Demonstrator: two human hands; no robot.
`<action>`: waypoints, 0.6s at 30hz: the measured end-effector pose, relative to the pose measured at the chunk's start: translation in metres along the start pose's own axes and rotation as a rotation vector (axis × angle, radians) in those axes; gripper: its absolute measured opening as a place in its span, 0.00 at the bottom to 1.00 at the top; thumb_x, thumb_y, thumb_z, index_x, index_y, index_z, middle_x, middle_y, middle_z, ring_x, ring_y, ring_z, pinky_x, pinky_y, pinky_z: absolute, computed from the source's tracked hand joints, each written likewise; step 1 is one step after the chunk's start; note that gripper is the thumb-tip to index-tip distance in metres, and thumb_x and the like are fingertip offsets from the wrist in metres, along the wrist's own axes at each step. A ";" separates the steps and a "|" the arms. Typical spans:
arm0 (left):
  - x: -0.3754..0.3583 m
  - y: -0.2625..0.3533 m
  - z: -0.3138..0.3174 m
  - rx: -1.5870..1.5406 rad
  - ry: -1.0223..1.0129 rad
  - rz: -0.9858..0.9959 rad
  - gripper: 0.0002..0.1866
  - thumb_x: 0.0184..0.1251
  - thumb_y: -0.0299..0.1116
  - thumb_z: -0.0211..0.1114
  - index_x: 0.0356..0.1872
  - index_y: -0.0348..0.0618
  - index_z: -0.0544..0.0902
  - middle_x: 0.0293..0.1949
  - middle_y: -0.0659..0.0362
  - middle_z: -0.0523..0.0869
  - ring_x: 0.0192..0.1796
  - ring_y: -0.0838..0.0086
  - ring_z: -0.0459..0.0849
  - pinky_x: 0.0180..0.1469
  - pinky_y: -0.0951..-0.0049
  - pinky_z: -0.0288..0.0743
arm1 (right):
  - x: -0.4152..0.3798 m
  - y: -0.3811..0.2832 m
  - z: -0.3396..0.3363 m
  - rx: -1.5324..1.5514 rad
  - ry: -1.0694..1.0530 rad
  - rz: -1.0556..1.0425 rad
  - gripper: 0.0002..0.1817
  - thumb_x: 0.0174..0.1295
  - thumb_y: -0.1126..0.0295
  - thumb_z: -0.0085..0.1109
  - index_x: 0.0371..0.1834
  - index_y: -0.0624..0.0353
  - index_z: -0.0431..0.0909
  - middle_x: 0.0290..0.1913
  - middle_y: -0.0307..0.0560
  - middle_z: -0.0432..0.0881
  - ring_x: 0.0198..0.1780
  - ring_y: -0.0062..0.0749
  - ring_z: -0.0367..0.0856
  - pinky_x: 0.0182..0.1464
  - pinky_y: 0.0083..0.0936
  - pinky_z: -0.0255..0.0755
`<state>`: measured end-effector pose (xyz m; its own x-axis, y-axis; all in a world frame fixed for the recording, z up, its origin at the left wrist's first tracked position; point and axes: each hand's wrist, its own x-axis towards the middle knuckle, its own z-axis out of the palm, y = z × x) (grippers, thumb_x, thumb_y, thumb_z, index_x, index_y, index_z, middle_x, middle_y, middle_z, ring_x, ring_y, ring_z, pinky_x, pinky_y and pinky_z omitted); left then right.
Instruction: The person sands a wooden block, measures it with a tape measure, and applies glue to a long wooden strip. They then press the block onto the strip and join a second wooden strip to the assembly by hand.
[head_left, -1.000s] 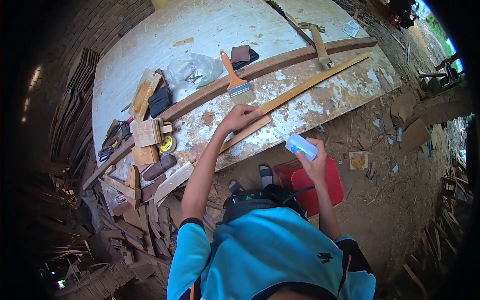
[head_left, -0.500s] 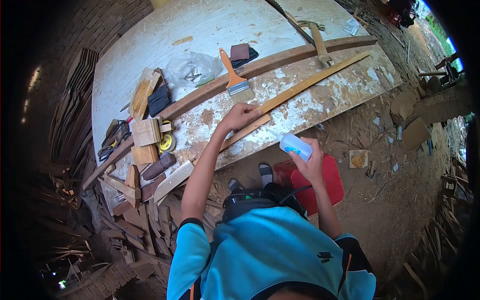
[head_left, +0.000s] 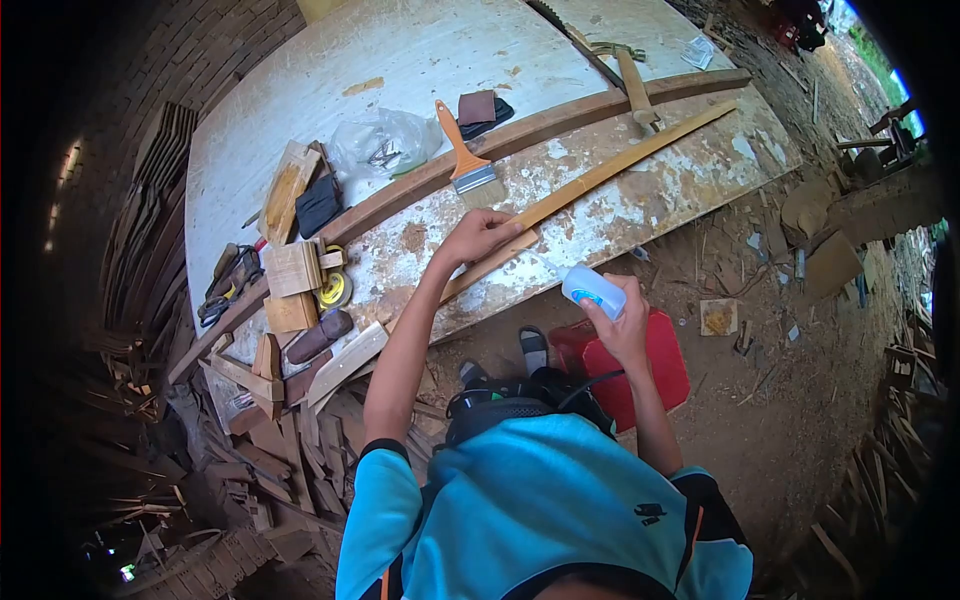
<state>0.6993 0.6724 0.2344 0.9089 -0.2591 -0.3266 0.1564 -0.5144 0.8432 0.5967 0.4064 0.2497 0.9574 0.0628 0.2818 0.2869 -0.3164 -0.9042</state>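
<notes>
My left hand (head_left: 482, 238) is closed over a long wooden strip (head_left: 600, 182) that lies diagonally across the near part of the workbench, its thumb and fingers pinching it near the lower end. Under and beside it, the end of a second, shorter strip (head_left: 495, 258) shows, partly covered by my hand and forearm. In my right hand (head_left: 628, 325) is a white squeeze bottle (head_left: 592, 291) with a blue label and a thin nozzle. It is tilted, nozzle toward the bench, with the tip close to the end of the shorter strip.
A curved wooden beam (head_left: 400, 190) runs across the workbench (head_left: 290, 110). Around it lie a paintbrush (head_left: 463, 155), a hammer (head_left: 635, 85), a saw (head_left: 580, 40), a plastic bag (head_left: 385, 142), a yellow tape roll (head_left: 337, 288) and wood blocks (head_left: 292, 268). A red stool (head_left: 655, 365) stands below.
Both hands stay in nearly the same place. The bottle has shifted very slightly, its nozzle still close to the shorter strip's end.
</notes>
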 end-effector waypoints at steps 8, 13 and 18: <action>-0.002 0.002 0.001 0.010 0.008 0.046 0.20 0.62 0.46 0.62 0.46 0.41 0.84 0.35 0.58 0.84 0.37 0.79 0.78 0.42 0.76 0.71 | 0.000 0.000 -0.004 -0.054 0.046 0.024 0.21 0.49 0.68 0.69 0.40 0.68 0.71 0.34 0.61 0.80 0.36 0.48 0.83 0.38 0.34 0.75; -0.004 -0.001 0.009 -0.024 0.096 0.195 0.19 0.59 0.44 0.64 0.42 0.37 0.84 0.29 0.52 0.85 0.30 0.75 0.79 0.35 0.70 0.71 | -0.010 0.024 -0.012 0.317 0.114 0.199 0.20 0.50 0.68 0.68 0.41 0.65 0.71 0.29 0.51 0.78 0.24 0.31 0.77 0.26 0.21 0.70; -0.021 0.019 0.025 0.332 0.252 0.241 0.19 0.55 0.42 0.66 0.41 0.36 0.83 0.33 0.45 0.80 0.37 0.56 0.77 0.43 0.62 0.71 | -0.015 0.022 -0.019 1.105 0.024 0.414 0.20 0.55 0.57 0.62 0.42 0.60 0.69 0.29 0.47 0.75 0.18 0.18 0.67 0.17 0.14 0.59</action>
<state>0.6738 0.6476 0.2461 0.9758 -0.2185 0.0098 -0.1654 -0.7078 0.6868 0.5884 0.3803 0.2316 0.9866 0.1265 -0.1030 -0.1619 0.6834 -0.7119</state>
